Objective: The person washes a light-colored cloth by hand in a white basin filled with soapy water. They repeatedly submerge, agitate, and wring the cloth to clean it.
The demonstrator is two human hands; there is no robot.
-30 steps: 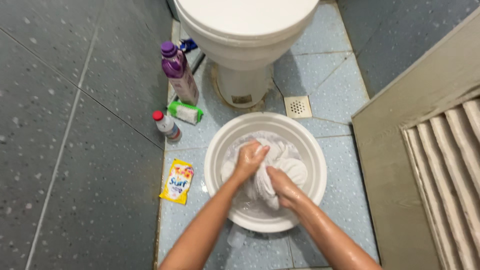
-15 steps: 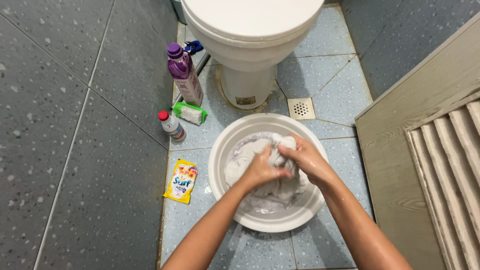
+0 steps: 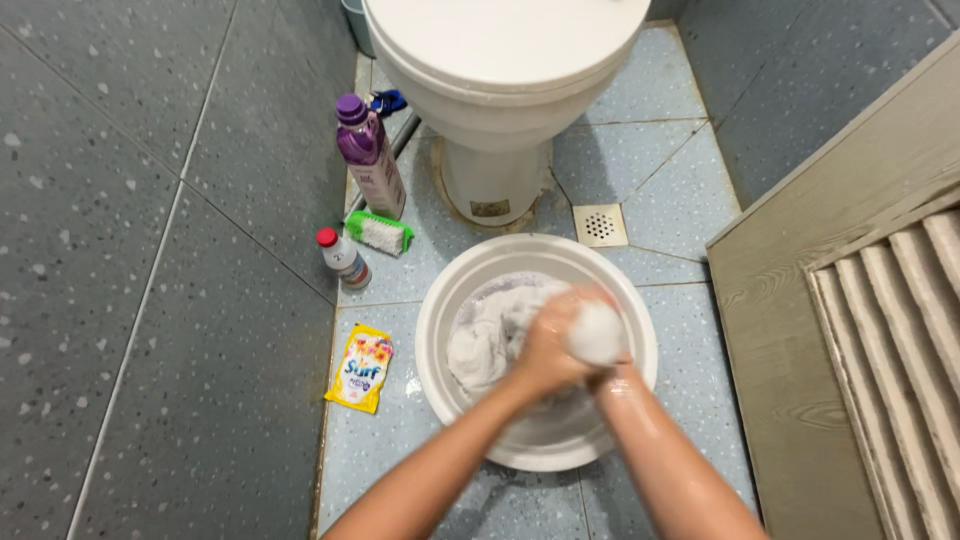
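My left hand (image 3: 548,350) and right hand (image 3: 612,372) clench a wet white cloth (image 3: 490,335) together. They are over a white basin (image 3: 440,340) on the floor, near the toilet (image 3: 500,90).

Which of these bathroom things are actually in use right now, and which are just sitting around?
In use: left hand, right hand, white cloth, white basin.

Sitting around: yellow detergent sachet, purple-capped bottle, green scrubbing brush, small red-capped bottle, toilet.

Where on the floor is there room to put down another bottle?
Bare tiles lie right of the white basin, between the floor drain and the wooden door. The strip left of the basin is crowded: purple bottle, green brush, small red-capped bottle, yellow sachet.
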